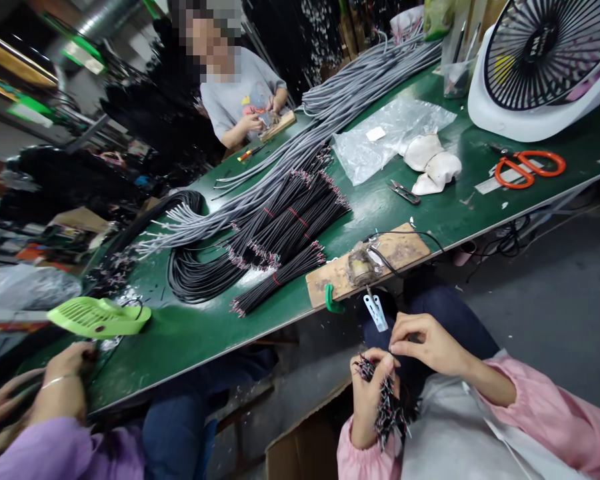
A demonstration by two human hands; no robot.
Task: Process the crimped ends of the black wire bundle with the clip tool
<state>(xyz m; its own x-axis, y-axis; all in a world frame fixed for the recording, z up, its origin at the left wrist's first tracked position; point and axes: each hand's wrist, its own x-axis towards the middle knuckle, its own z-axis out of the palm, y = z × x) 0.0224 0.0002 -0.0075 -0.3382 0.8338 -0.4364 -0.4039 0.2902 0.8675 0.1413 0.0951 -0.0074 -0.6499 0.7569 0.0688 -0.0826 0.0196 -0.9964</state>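
In my left hand (369, 393) is a bunch of black wires (386, 410) with red and white ends, held above my lap. My right hand (430, 343) is beside it, thumb and forefinger pinched close to the left thumb; whatever is in that pinch is too small to make out. Just beyond my hands, a light blue clip (375, 313) hangs at the edge of a wooden board (400, 245). On that board sits a small stained block-like fixture (362, 265) with a black cord, and a green clamp (333, 300) is at its near edge.
Bundled black cables (290, 220) and long grey cables (325, 120) cover the middle of the green table (190, 347). Orange-handled scissors (530, 167), snips (404, 192) and a white fan (520, 120) are to the right. Co-workers sit at left and across; a cardboard box (305, 440) is below.
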